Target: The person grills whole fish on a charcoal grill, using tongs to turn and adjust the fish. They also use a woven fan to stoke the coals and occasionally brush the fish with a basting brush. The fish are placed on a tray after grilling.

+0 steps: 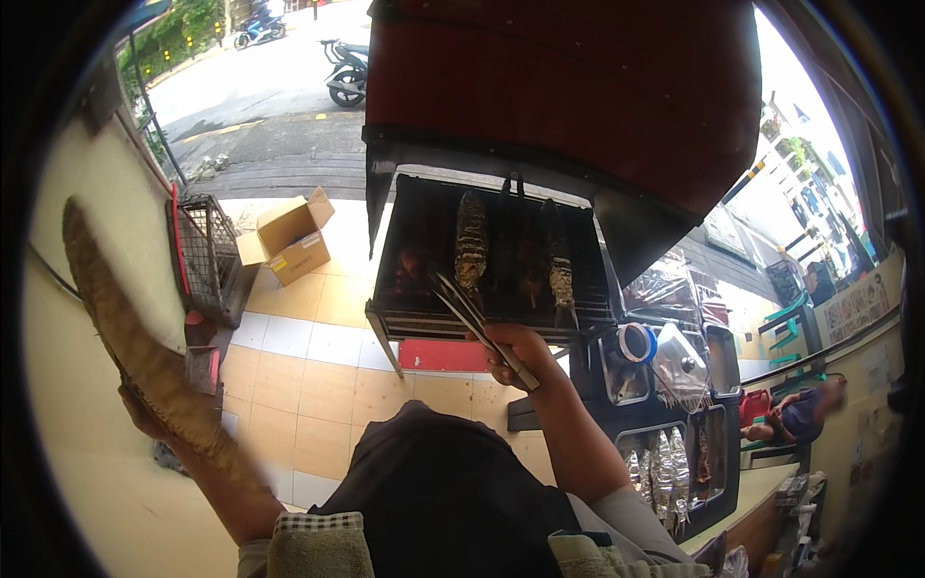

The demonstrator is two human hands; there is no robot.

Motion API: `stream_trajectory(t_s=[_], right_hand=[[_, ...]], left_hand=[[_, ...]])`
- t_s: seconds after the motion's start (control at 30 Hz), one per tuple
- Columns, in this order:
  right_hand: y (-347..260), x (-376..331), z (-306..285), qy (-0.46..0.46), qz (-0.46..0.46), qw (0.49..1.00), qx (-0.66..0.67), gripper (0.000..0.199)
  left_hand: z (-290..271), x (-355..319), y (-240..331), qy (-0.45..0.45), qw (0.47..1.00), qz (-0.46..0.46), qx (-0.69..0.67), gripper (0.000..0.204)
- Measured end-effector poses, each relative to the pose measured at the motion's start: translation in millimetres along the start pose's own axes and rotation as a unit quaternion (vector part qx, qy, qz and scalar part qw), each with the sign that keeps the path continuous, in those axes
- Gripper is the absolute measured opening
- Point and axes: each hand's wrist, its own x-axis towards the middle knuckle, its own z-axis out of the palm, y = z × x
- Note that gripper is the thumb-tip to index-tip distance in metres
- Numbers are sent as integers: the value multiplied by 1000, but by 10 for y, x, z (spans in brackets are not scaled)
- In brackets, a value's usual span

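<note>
My right hand (520,354) grips a pair of metal tongs (462,308) whose tips reach onto the black charcoal grill (405,323). Two long grilled fish (471,246) lie lengthwise on the grate, one at the centre and one (561,265) to its right; the tong tips sit just left of the centre fish. My left hand (145,409) is raised at the left and holds a woven straw fan (130,337) that slants up toward the wall. A dark apron covers my front at the bottom.
A red hood (578,87) hangs over the grill. Metal trays (674,462) with foil-wrapped fish and containers stand to the right. An open cardboard box (294,236) and a wire cage (207,255) sit on the tiled floor at the left. A seated person (800,414) is at far right.
</note>
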Motion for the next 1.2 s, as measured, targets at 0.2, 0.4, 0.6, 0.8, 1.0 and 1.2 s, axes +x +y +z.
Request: stream_trajectory(t_s=[0.2,0.4,0.6,0.8,1.0,1.2], right_hand=[[336,173,95,107,-156,827,-529,38],[478,167,223,175,-189,751,-608,38],[376,-1,161,-13,33,992,125,31],[579,60,313,110,-49,970,-210,35],[558,40,416,72,-4,989,-128,33],[463,-343,424,75,22,987,-141,32]], left_hand=[[-335,151,-62,70,969,-86,221,42],[-2,51,-58,116,881,-67,454,39],[153,-117,135,-31,996,-61,52,38],[-265,60,-17,208,910,-71,351,33],[307,-15,-23,221,881,51,415,38],[99,347,53,-271,937,-115,-190,38]])
